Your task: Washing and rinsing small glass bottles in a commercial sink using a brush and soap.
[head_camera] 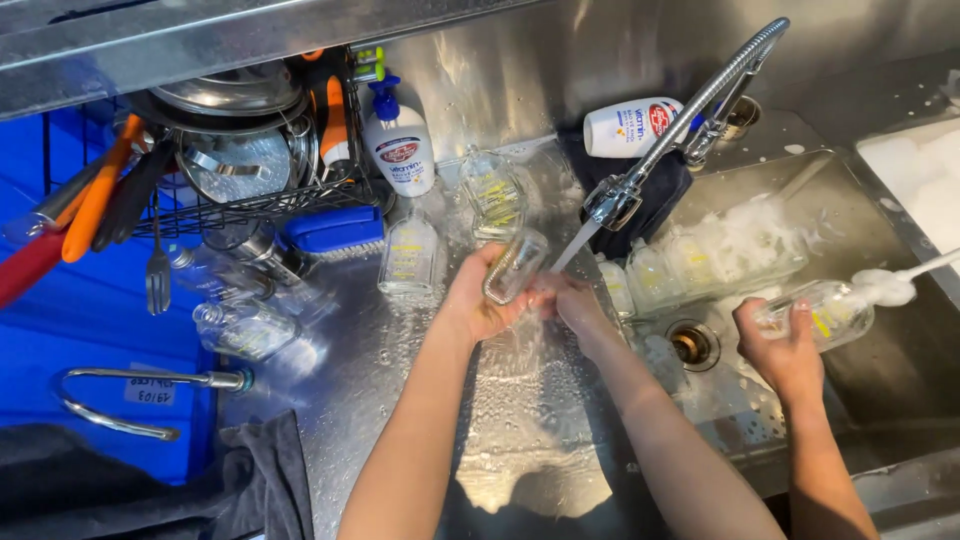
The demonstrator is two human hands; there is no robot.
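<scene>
Head view, looking down on a wet steel counter point(520, 440) beside a sink point(870, 210). A wire dish rack point(250, 205) at upper left carries steel pots and lids, with orange-handled utensils point(95, 195) hanging off its left side. A white pump bottle point(398, 140) stands against the back wall; a second white bottle point(630, 125) lies on its side behind the faucet point(690, 110). A blue scrub brush point(335, 232) lies below the rack. Clear glass bottles stand or lie on the counter: one upright bottle point(410, 258) near the brush, another bottle point(492, 190) behind it, and a fallen bottle point(245, 328) at left. More bottles sit in foam point(740, 235) in the sink basin, near the drain point(692, 343). The faucet's spout reaches out over the counter edge and its water stream point(572, 245) falls between the two near hands. Both forearms rise from the lower edge and converge under the stream. The left hand point(475, 300) has its fingers curled closed around a clear glass bottle point(515, 265), tilted with its mouth toward the water. The right hand point(578, 305) sits just beside the bottle, under the running water; its finger spread cannot be told through the splash. A third hand point(780, 345), another person's, grips a foamy bottle point(825, 312) over the sink, with a white brush point(900, 282) in its mouth.
</scene>
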